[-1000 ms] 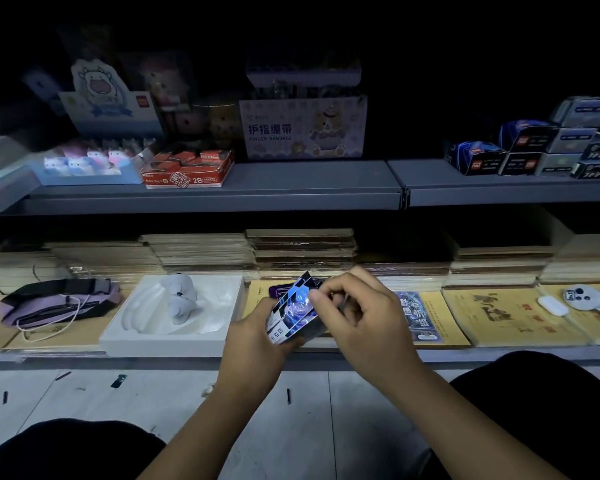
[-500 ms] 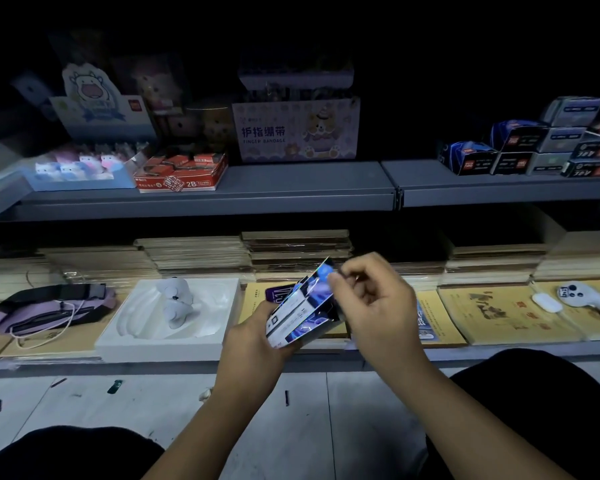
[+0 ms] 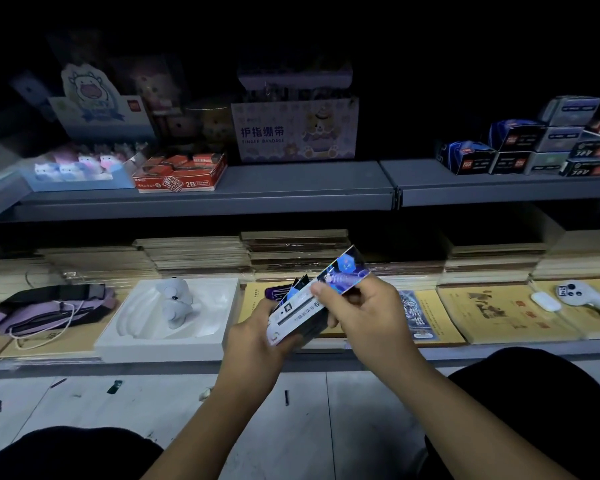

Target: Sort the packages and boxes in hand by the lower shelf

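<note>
My left hand [image 3: 253, 336] grips a small stack of shiny blue card packs [image 3: 300, 318] from below, in front of the lower shelf's edge. My right hand [image 3: 368, 315] pinches the top pack [image 3: 343, 271] between thumb and fingers, its holographic end tilted up and to the right. A few more pack corners fan out behind the stack at its upper left. Both forearms reach up from the bottom of the view, between my dark-clad knees.
On the lower shelf lie a white moulded tray [image 3: 125, 341] with a white toy, a purple pouch [image 3: 49, 311], yellow booklets [image 3: 499, 317], a white controller [image 3: 582, 296]. The upper shelf [image 3: 291, 192] carries a red 2B box [image 3: 181, 174], a finger bandage box [image 3: 293, 131] and dark boxes [image 3: 520, 147]. Tiled floor lies below.
The top pack has slid up and to the right in my right hand, away from the stack that my left hand keeps hold of. The view has shifted slightly.
</note>
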Motion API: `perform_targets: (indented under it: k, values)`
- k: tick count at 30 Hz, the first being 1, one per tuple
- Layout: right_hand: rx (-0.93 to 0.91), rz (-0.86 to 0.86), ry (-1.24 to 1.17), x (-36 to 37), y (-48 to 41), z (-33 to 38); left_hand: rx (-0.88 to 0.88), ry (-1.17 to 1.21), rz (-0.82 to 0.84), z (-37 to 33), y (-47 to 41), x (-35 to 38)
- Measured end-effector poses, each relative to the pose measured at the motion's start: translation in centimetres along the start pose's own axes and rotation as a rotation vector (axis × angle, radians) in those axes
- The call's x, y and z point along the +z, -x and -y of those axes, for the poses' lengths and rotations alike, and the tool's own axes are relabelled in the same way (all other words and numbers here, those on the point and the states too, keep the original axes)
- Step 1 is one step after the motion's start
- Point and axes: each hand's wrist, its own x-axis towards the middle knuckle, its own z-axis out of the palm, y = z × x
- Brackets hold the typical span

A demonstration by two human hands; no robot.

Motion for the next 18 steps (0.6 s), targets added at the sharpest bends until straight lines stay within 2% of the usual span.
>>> perform_targets:
  k: [4, 8, 12, 18]
  values:
    - [-0.001, -0.215, -0.229, -1.5, -0.9, 0.8, -0.027, 0.075, 0.0, 0.4, -0.2, -0.1]
    - [-0.027, -0.399, -0.229, -3.5, -1.7, 1.3, -0.061, 0.198, -0.024, 0.8, -0.4, -0.5]
    - [-0.048, -0.425, -0.197, -3.7, -1.7, 1.2, -0.098, 0.318, -0.012, 1.2, -0.5, -0.5]
    - [-0.104, -0.41, -0.052, -3.0, -1.1, 1.1, -0.131, 0.358, 0.004, 1.0, -0.3, -0.5]
